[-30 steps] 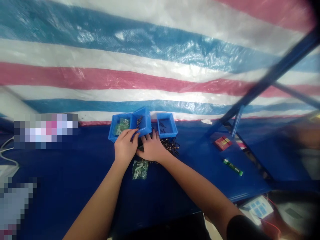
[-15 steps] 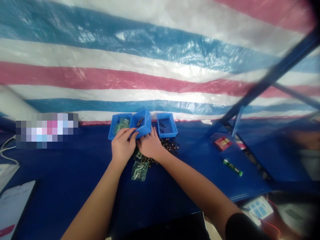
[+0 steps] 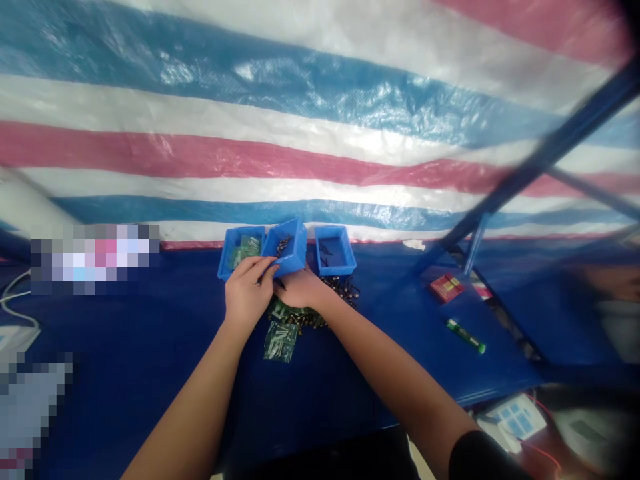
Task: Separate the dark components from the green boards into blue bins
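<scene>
A blue plastic bin [image 3: 293, 255] with a few screws [image 3: 283, 245] inside is tilted above the table. My left hand [image 3: 249, 288] is closed on its near left edge, thumb against fingers. My right hand [image 3: 303, 291] lies under and against the same bin, over a pile of dark and brassy screws [image 3: 345, 288]; its fingers are hidden by the bin. In front of the hands, on the blue table, lies a clear packet [image 3: 280, 341] of pale pieces. Another packet [image 3: 283, 311] is partly under my right hand.
A second blue bin [image 3: 225, 261] at the left holds clear packets. A third blue bin [image 3: 336, 268] at the right holds a few dark screws. Farther right lie a red box [image 3: 447, 288] and a green tube [image 3: 466, 336]. A blue metal frame [image 3: 525, 170] slants across the right side.
The tilted bin has shifted slightly right. My right hand has slid further under it, so its fingers, visible before, are now hidden. My left hand keeps its hold on the bin.
</scene>
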Demonstrator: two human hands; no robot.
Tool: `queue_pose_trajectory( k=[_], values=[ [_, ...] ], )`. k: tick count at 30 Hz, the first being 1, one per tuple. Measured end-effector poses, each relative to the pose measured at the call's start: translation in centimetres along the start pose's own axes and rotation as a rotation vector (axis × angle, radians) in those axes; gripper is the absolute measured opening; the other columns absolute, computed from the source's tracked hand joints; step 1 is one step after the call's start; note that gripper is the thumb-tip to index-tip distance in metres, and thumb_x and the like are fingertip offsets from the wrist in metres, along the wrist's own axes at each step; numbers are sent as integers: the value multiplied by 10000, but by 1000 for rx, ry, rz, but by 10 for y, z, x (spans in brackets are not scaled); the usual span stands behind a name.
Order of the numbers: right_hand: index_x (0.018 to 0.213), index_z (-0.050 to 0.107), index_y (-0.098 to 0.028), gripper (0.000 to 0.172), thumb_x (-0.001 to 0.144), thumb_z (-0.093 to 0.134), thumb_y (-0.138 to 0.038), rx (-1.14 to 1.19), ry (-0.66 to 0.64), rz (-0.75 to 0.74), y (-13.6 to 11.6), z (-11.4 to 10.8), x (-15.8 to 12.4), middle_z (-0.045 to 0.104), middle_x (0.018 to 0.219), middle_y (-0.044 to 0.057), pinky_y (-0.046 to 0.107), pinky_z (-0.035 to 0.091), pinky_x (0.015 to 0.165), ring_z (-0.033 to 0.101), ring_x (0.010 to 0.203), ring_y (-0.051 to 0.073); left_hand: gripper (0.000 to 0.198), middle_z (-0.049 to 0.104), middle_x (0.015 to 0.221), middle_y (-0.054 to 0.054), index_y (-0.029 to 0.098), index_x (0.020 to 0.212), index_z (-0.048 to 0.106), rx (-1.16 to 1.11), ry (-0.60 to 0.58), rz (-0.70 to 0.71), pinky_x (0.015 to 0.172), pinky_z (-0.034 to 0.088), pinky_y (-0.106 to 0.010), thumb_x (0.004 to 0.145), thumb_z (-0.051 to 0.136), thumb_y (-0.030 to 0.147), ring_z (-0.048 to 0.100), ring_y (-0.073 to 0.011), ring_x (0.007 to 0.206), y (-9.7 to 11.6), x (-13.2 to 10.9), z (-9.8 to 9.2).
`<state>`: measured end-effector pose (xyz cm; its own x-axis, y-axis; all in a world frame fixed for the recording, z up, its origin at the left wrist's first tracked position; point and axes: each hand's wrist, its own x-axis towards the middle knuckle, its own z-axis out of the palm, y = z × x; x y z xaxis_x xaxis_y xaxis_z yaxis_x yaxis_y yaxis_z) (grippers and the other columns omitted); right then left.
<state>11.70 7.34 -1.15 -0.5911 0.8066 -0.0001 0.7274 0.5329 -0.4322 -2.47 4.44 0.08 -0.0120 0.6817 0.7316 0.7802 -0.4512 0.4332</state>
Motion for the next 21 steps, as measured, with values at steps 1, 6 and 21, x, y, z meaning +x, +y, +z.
queue_pose_trajectory(
  k=[1,6,21],
  values=[
    [1395,432,-206,545,945,411,-513,-11,17,-6,-1,1,-4,511,1417,127,596,209,1124,427,1326,341,165,706,978,-44,205,990,734,0,0,5,825,527,-275,869,627,240,674,-182,883,1,0,1],
    [1387,423,-75,610,952,415,-502,-41,108,-32,-7,9,-23,490,1412,205,480,235,1147,401,1351,311,167,712,979,-37,212,995,732,-9,-46,25,837,524,-274,879,617,247,675,-175,888,1,-3,4],
    [1372,442,-27,657,941,409,-522,-121,166,98,-12,7,-46,441,1430,257,596,129,1154,283,1401,368,193,707,999,-54,227,1017,722,33,-95,37,830,530,-301,896,578,272,673,-196,900,0,-9,11]
  ],
)
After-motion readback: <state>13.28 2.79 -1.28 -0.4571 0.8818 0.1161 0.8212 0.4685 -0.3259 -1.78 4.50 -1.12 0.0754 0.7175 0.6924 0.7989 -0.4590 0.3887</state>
